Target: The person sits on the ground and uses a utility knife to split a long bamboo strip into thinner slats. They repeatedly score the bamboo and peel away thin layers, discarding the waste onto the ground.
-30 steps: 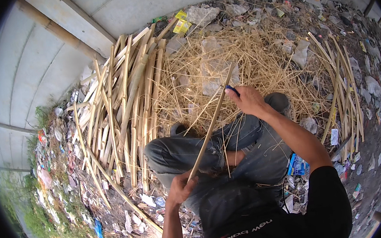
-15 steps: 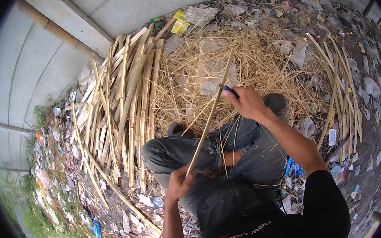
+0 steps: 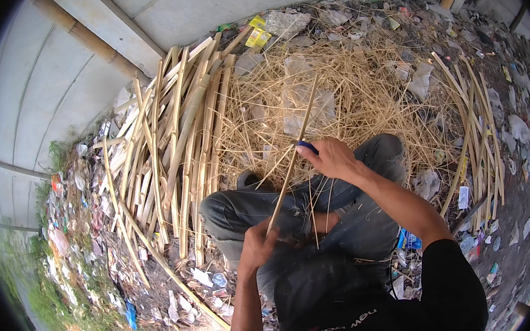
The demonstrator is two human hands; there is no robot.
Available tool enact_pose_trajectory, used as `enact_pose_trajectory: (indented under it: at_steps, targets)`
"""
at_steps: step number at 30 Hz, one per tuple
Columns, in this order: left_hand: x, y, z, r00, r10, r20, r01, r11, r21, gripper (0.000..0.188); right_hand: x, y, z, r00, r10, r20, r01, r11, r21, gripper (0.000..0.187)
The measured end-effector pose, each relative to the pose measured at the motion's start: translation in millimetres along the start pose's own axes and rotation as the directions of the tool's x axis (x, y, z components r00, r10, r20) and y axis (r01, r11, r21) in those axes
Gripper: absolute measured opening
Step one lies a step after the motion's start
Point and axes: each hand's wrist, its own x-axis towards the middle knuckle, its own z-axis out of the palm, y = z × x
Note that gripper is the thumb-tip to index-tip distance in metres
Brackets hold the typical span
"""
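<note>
My left hand (image 3: 260,244) is closed round the near end of a long, thin bamboo strip (image 3: 287,181), which slants up and away over my crossed legs. My right hand (image 3: 331,158) grips a knife with a blue handle (image 3: 307,146). Its small dark blade lies against the strip, a little past the middle. The strip's far end sticks out over a heap of pale bamboo shavings (image 3: 359,94). A few thin shavings hang across my trousers below my right hand.
Split bamboo lengths (image 3: 178,148) lie piled at the left, near a grey wall (image 3: 232,1). Thinner strips (image 3: 480,140) lie in a bundle at the right. Litter covers the ground around me, including a yellow wrapper (image 3: 258,38) at the back and a blue packet (image 3: 409,239) beside my right leg.
My right hand and the knife have moved down and left along the strip, toward me. My left hand has shifted slightly up and right, still holding the strip's near end.
</note>
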Motion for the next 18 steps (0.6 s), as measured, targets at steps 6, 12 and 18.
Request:
enact_pose_trajectory:
  at_steps: [6,12,18]
  targets:
    - [15,4,5,0.999,-0.028,0.040,0.031,0.997,-0.067,0.025,-61,-57,34,0.942,-0.063,0.329,0.071,0.997,-0.013,0.062]
    - [2,-1,-2,0.996,-0.054,0.069,0.047,0.994,0.098,0.023,-2,2,1,0.992,0.088,0.086,-0.080,0.993,-0.092,0.062]
    - [22,-3,19,0.988,0.148,-0.054,-0.150,0.988,-0.045,0.018,-78,-57,53,0.909,-0.234,0.346,0.249,0.968,0.000,0.059]
